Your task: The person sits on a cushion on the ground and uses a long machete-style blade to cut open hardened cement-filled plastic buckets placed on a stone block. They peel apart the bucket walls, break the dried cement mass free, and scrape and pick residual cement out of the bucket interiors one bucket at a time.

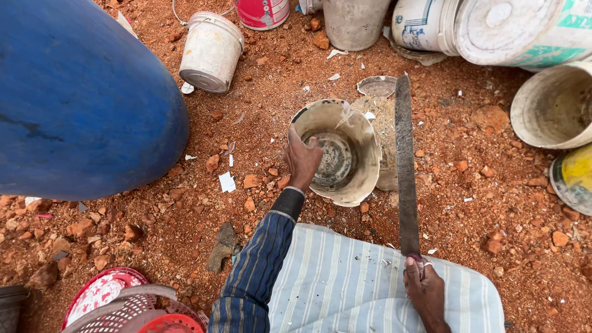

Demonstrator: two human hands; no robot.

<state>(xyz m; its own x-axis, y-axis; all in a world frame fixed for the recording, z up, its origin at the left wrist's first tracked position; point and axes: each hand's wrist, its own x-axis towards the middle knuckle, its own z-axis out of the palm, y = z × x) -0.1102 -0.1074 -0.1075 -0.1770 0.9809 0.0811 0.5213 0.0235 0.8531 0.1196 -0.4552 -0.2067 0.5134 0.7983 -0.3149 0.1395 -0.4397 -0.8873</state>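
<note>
Your left hand (303, 159) was at the near rim of a dirty white plastic bucket (345, 154) that lay on its side on the red stony ground (481, 203), with its open mouth turned toward you. The fingers (311, 147) of that hand were curled over the rim and reached a little into the inside, so they gripped the bucket wall. The sleeve of that arm was dark blue with thin stripes (256, 271).

Your right hand (424, 288) was low in the view, just above the pale striped cloth (345, 290) on your lap. Its fingers were wrapped tightly around the handle of a long, dark, rusty metal blade (405, 166). The blade pointed away from you and passed just to the right of the bucket, over a flat grey piece (387, 132) that lay behind it.

To the left was a big blue plastic drum (80, 98). Further away there was a small white bucket (211, 52) on its side, and several bigger white buckets (505, 28) lay at the top right. A red and white plastic basket (123, 305) was at the bottom left.
</note>
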